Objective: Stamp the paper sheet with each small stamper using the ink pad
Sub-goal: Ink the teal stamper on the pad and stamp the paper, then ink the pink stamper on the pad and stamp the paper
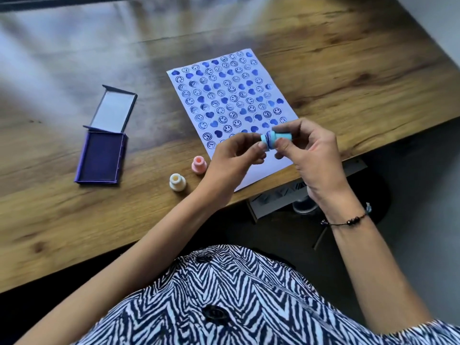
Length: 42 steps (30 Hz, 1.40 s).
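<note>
Small light-blue plastic stamper (273, 140), pinched sideways between your left hand (234, 158) and right hand (308, 155) over the nearly filled white paper sheet (231, 105), could smudge ink onto your fingertips.

Both forearms extend forward from the lower edge of the view and converge, the hands meeting at centre. The left hand (232, 155) is turned palm-inward with fingers curled, its thumb and fingertips pinching one end of a small blue stamper (275, 140). The right hand (308, 155), its wrist bent, grips the other end between thumb and forefinger, the remaining fingers loosely arched above.
</note>
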Motion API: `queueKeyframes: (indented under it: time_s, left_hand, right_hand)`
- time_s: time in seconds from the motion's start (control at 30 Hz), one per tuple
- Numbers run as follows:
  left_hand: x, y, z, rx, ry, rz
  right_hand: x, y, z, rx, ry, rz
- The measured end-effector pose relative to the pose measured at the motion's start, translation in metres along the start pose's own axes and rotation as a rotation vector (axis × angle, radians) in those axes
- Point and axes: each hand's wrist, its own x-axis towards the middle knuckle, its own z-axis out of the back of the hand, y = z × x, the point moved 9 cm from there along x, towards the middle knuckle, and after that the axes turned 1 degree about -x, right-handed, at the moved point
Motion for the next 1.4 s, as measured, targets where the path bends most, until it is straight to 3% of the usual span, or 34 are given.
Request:
queueKeyframes:
  time_s: [0.3, 0.47, 0.67, 0.8, 1.0, 1.17, 1.27, 1.4]
  left_hand:
    - [-0.009, -0.029, 0.024, 0.246, -0.114, -0.102]
    - [-0.011, -0.058, 0.072, 0.428, -0.286, -0.166]
    - [-0.033, -0.060, 0.150, 0.398, -0.595, -0.052]
    - [-0.049, -0.054, 0.171, 0.329, -0.663, -0.012]
    - [-0.061, -0.042, 0.180, 0.243, -0.679, -0.011]
    - [-0.063, -0.029, 0.174, 0.182, -0.630, -0.009]
    - [-0.063, -0.029, 0.167, 0.160, -0.575, -0.018]
    - [-0.078, -0.031, 0.173, 0.023, -0.505, -0.053]
  right_hand:
    - [0.007, 0.017, -0.029, -0.120, 0.118, 0.046]
    - [0.028, 0.037, -0.079, -0.046, 0.206, 0.080]
    - [0.058, 0.043, -0.182, -0.731, 0.395, 0.431]
    - [0.052, 0.030, -0.217, -1.084, 0.517, 0.567]
    - [0.043, 0.048, -0.182, -0.930, 0.526, 0.458]
    - [-0.002, 0.019, -0.167, -1.066, 0.767, 0.347]
    - [0.000, 0.028, -0.171, -0.972, 0.657, 0.419]
    - [0.007, 0.068, -0.190, -0.576, 0.484, 0.442]
